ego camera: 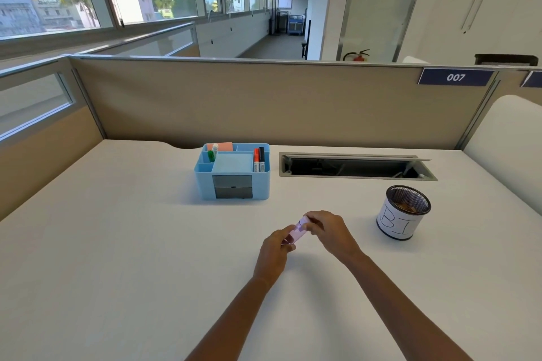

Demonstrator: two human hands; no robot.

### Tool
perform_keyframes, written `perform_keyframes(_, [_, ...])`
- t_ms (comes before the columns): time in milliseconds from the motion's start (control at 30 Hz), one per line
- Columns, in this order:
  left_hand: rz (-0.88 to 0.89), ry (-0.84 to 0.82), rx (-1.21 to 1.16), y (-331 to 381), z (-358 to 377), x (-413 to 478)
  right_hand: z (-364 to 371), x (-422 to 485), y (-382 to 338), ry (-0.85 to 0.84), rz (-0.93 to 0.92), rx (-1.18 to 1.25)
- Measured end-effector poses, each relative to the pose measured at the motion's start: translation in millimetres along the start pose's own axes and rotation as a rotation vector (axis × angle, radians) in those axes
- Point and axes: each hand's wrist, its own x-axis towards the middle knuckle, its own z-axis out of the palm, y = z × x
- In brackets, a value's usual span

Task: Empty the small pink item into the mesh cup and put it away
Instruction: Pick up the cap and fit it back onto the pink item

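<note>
Basically early: both hands, left and right, gripped the pink item above the desk, well apart from the mesh cup; emptying and stowing remained.

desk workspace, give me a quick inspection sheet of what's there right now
surface: white desk, open cable hatch at the back
job's things: small pink item held above the desk; mesh cup to its right, paper label
clutter: blue organiser with markers and notes
grips: left hand and right hand both hold the pink item
cables: nothing seen
surroundings: partition with tag 007, windows, corridor
</note>
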Motion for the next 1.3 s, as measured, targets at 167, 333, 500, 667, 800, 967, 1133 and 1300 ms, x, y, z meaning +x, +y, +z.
perform_keyframes(167, [0.035, -0.045, 0.060, 1.2, -4.1, 7.1, -1.5, 0.6, 6.6, 0.020, -0.045, -0.042])
perform_keyframes(333, [0.071, -0.084, 0.080, 2.6, -7.0, 10.4, -2.8, -0.5, 12.2, 0.045, -0.059, -0.029])
perform_keyframes(500, [0.050, -0.051, 0.043, -0.8, -2.5, 6.3, -1.0, -2.6, 10.1, 0.044, -0.018, 0.026])
perform_keyframes(667, [0.005, 0.088, -0.030, 0.2, 7.5, 1.5, 5.3, -1.1, 5.8, 0.071, 0.038, 0.002])
perform_keyframes(800, [-0.011, 0.136, -0.063, 1.6, 11.2, -2.1, 13.5, 1.0, 4.3, 0.110, 0.088, -0.018])
perform_keyframes(967, [-0.098, 0.123, -0.130, 5.0, 14.0, -8.9, 25.5, 2.6, 2.2, 0.236, 0.166, 0.017])
perform_keyframes(1133, [-0.046, 0.135, -0.209, 9.6, 10.5, -9.6, 27.0, 4.2, 2.6, 0.211, 0.262, 0.260])
perform_keyframes(1300, [0.029, 0.110, -0.316, 18.1, 6.3, -7.4, 45.6, 3.8, 1.6, 0.197, 0.301, 0.294])
